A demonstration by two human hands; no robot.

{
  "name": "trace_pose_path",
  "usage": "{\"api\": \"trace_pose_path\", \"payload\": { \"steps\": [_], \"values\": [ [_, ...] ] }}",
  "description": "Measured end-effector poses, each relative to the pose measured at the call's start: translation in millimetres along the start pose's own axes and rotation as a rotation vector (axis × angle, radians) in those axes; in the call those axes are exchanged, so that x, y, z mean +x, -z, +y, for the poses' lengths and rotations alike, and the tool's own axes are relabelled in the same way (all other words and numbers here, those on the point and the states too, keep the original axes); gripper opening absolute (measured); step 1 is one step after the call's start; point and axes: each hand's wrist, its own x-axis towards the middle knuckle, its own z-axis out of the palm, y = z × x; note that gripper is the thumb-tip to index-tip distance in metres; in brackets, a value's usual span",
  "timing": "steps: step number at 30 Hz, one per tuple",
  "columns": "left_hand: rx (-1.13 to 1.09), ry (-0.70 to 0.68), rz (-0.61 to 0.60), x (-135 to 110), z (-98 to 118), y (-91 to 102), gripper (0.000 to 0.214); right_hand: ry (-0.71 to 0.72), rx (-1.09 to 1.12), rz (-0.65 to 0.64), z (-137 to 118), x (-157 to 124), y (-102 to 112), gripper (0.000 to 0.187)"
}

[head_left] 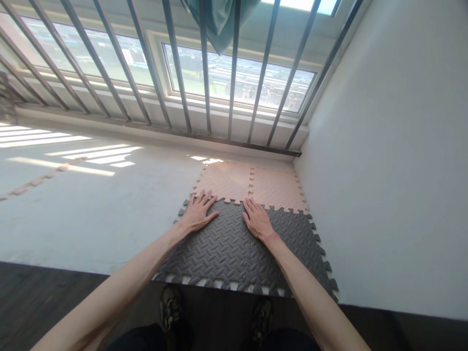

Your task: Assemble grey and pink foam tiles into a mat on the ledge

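Observation:
Dark grey foam mat tiles [215, 248] with a raised diamond-tread pattern and toothed edges lie on the white ledge. Beyond them lie two pink foam mat tiles [226, 183], joined side by side along a toothed seam. My left hand [198, 212] rests flat with fingers spread across the line where grey meets pink, near the left edge. My right hand [258, 219] lies palm down on the grey, its fingertips at the pink border near the middle seam. Its fingers are extended, close together. Neither hand grips anything. The grey teeth under both hands are partly hidden.
Metal railing bars [206, 73] stand along the far side before a window [237, 73]. A white wall [383, 170] rises at the right. Another pink toothed strip [44, 179] lies at the left of the white ledge [109, 214]. My shoes [170, 304] are on the dark floor below.

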Motion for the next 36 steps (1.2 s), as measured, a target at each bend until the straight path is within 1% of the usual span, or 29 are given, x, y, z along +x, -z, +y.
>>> {"api": "trace_pose_path", "payload": {
  "steps": [4,8,13,17,20,23,25,27,29,33,36],
  "values": [
    [0.0,0.019,-0.023,-3,3,-6.8,0.084,-0.034,-0.047,-0.017,-8,5,-3,0.063],
    [0.009,-0.01,-0.031,-2,-1,-8.8,0.08,-0.068,-0.051,-0.017,-22,15,-4,0.064],
    [0.004,-0.004,-0.077,-1,1,-8.0,0.083,-0.081,-0.064,-0.057,-35,13,-16,0.075],
    [0.012,0.004,-0.082,-2,3,-5.7,0.083,-0.145,-0.063,-0.113,-48,23,-19,0.083],
    [0.013,0.0,-0.056,-3,3,-6.7,0.079,-0.145,-0.037,-0.081,-62,32,-24,0.081],
    [0.007,-0.014,-0.036,-5,3,-9.9,0.077,-0.137,-0.032,-0.036,-69,33,-32,0.079],
    [0.003,0.013,0.009,-7,4,-12.7,0.08,-0.132,-0.032,-0.054,-68,32,-33,0.079],
    [0.001,0.089,0.082,-9,5,-15.7,0.088,-0.112,-0.032,-0.096,-61,33,-30,0.078],
    [0.001,0.16,0.129,-10,5,-18.0,0.094,-0.101,-0.046,-0.097,-51,35,-27,0.076],
    [0.01,0.177,0.114,-10,4,-19.4,0.097,-0.195,-0.077,-0.025,-30,38,-25,0.085],
    [0.003,0.177,0.11,-9,4,-18.4,0.1,-0.228,-0.072,-0.022,-22,42,-26,0.094]
  ]
}}
